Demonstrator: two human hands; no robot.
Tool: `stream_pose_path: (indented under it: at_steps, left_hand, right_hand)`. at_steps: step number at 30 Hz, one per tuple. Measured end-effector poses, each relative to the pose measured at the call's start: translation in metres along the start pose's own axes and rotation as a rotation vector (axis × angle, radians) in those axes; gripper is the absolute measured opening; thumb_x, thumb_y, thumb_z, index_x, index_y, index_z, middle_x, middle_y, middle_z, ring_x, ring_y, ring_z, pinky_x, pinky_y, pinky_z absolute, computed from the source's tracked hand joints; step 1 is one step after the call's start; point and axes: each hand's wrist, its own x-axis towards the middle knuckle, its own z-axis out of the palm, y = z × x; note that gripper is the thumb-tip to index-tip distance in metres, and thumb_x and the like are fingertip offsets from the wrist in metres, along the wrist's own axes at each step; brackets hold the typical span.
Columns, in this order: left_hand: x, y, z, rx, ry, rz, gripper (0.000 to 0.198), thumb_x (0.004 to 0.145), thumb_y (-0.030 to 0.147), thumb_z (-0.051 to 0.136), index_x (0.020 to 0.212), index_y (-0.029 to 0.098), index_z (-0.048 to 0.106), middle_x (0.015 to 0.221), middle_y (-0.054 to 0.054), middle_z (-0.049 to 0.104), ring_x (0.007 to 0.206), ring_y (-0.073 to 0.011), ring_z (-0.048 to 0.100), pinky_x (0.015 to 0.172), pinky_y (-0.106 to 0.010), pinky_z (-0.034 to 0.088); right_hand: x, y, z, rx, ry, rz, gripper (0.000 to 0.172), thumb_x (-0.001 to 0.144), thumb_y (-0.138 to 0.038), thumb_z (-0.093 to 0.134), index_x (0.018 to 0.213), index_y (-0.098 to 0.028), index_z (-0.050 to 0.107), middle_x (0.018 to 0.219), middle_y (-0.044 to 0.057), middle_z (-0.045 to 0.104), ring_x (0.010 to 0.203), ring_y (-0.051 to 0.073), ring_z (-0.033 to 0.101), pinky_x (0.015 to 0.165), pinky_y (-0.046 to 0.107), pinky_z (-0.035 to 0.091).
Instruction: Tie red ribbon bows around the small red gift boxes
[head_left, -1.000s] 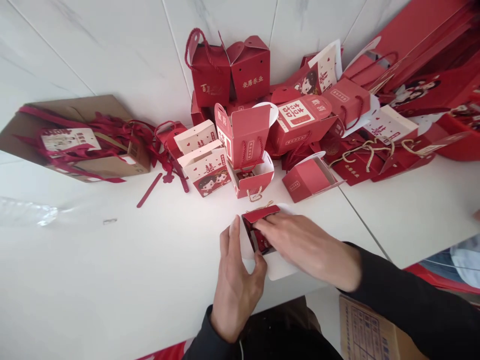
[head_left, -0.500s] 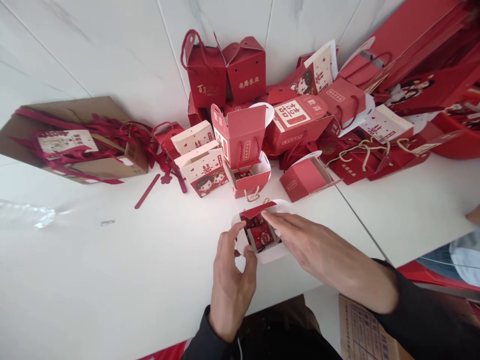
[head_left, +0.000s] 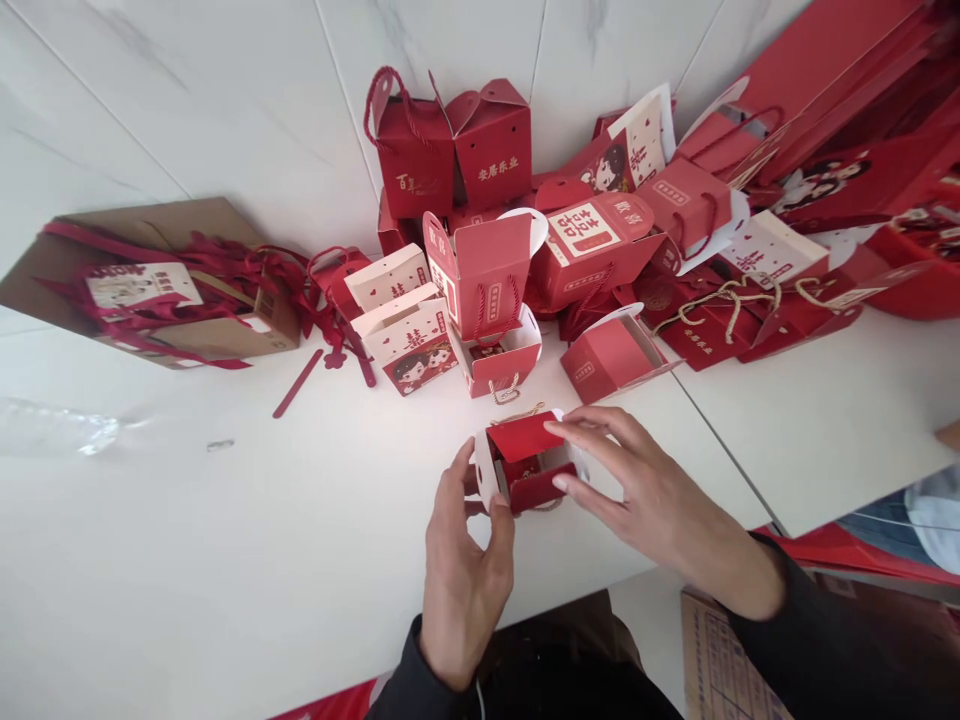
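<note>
A small red-and-white paper gift box [head_left: 525, 436] stands on the table before me, its top partly folded in. Between its flaps I can make out red-wrapped contents, mostly hidden. My left hand [head_left: 468, 550] grips the box's left end, thumb at the near corner and fingers at the far one. On the other side, my right hand [head_left: 637, 480] has its fingers on the far red flap and its thumb against the near red flap. A thin gold cord handle shows behind the box.
Behind it stand an open red box [head_left: 495, 370], a cream box with cartoon figures [head_left: 416, 355] and many other red gift boxes [head_left: 487, 160]. A brown carton of red ribbons [head_left: 247, 340] lies at the left. Red strips [head_left: 298, 385] and clear plastic [head_left: 60, 425] rest on the white tabletop [head_left: 262, 560].
The box's flaps have folded inward, covering much of its contents. My right hand has shifted right and opened its thumb around to the near flap. My left hand stays at the left end.
</note>
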Motion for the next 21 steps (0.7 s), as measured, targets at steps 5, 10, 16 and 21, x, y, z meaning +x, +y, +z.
stream_pose_path:
  at_steps: [5, 10, 16, 21]
  left_hand:
    - [-0.001, 0.003, 0.001, -0.076, -0.048, 0.042, 0.044, 0.101, 0.032, 0.051, 0.145, 0.030, 0.047, 0.128, -0.009, 0.062, 0.106, -0.0194, 0.062, 0.082, -0.032, 0.057]
    - [-0.001, 0.000, 0.003, -0.029, 0.046, 0.028, 0.051, 0.100, 0.029, 0.053, 0.149, 0.027, 0.039, 0.120, -0.010, 0.061, 0.099, -0.0186, 0.063, 0.079, -0.032, 0.058]
    - [0.003, 0.005, 0.001, 0.116, 0.070, 0.203, 0.035, 0.099, 0.014, 0.047, 0.126, 0.030, 0.062, 0.115, -0.007, 0.055, 0.106, -0.0171, 0.059, 0.082, -0.028, 0.056]
    - [0.002, 0.005, 0.005, 0.125, 0.063, 0.204, 0.040, 0.098, 0.012, 0.047, 0.134, 0.028, 0.057, 0.116, -0.008, 0.055, 0.103, -0.0168, 0.061, 0.080, -0.028, 0.056]
  right_hand:
    - [0.008, 0.001, 0.015, -0.043, 0.079, -0.012, 0.028, 0.100, -0.020, 0.058, 0.128, -0.020, 0.061, 0.133, 0.015, 0.052, 0.126, 0.030, 0.055, 0.103, 0.048, 0.055]
    - [0.003, -0.002, 0.015, 0.022, 0.132, 0.054, 0.020, 0.101, -0.018, 0.055, 0.120, -0.022, 0.061, 0.131, 0.013, 0.051, 0.124, 0.028, 0.056, 0.101, 0.047, 0.056]
    - [-0.003, -0.007, 0.002, -0.084, 0.133, -0.016, 0.032, 0.094, -0.002, 0.044, 0.103, -0.020, 0.069, 0.139, 0.013, 0.047, 0.129, 0.032, 0.047, 0.101, 0.054, 0.054]
    - [0.000, -0.007, 0.010, -0.133, 0.045, -0.015, 0.038, 0.095, -0.002, 0.042, 0.121, -0.015, 0.067, 0.150, 0.016, 0.042, 0.142, 0.035, 0.037, 0.110, 0.057, 0.049]
